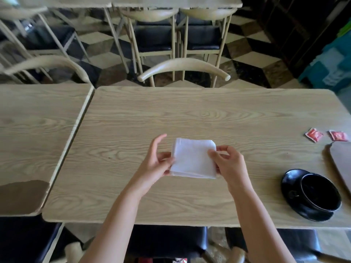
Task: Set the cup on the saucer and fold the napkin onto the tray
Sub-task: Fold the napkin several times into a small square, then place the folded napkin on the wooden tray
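Observation:
A white napkin (192,159), folded into a square, is held just above the middle of the wooden table (190,114). My left hand (154,161) pinches its left edge and my right hand (228,162) pinches its right edge. At the right near corner a black cup (321,192) stands on a black saucer (290,184). Only the corner of a brown wooden tray (341,160) shows at the right edge of the view.
Two red sachets (314,135) (339,135) lie at the far right of the table. A second table (38,130) butts against the left side. Chairs (183,67) stand along the far edge, over a chequered floor.

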Demonstrator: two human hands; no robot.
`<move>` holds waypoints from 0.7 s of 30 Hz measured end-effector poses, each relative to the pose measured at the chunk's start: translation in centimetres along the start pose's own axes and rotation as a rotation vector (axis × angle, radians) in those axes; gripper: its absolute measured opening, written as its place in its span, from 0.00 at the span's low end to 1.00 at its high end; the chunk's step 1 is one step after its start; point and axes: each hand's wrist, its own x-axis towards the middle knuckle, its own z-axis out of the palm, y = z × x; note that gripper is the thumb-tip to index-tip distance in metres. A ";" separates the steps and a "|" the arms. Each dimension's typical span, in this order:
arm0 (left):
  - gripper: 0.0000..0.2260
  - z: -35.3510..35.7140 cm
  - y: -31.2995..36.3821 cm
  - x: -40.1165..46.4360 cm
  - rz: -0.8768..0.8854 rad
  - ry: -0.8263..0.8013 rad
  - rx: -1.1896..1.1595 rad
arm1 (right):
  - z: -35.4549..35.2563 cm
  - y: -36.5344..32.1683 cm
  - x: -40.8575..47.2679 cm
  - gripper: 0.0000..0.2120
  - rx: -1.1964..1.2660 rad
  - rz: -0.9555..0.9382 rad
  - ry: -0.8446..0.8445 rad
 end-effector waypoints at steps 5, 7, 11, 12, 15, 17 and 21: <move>0.19 0.8 4.3 -2.8 0.219 -0.150 0.258 | -1.3 -2.4 -2.2 0.08 -0.013 -0.172 -0.017; 0.18 1.3 5.2 -3.5 0.262 -0.123 0.325 | -2.0 -3.5 -3.3 0.09 0.009 -0.214 -0.080; 0.15 1.4 6.7 -5.2 0.272 -0.111 0.334 | -4.0 -5.4 -5.8 0.18 0.004 -0.248 -0.250; 0.17 1.3 6.9 -5.7 0.269 -0.117 0.332 | -4.4 -5.7 -6.4 0.20 -0.015 -0.255 -0.277; 0.24 1.2 7.2 -7.0 0.280 -0.133 0.313 | -5.2 -6.4 -8.3 0.25 -0.070 -0.289 -0.295; 0.25 1.2 7.5 -7.9 0.302 -0.133 0.300 | -5.5 -6.7 -9.6 0.26 -0.101 -0.323 -0.270; 0.27 1.1 8.5 -9.7 0.356 -0.186 0.288 | -5.9 -7.2 -12.9 0.27 -0.134 -0.373 -0.187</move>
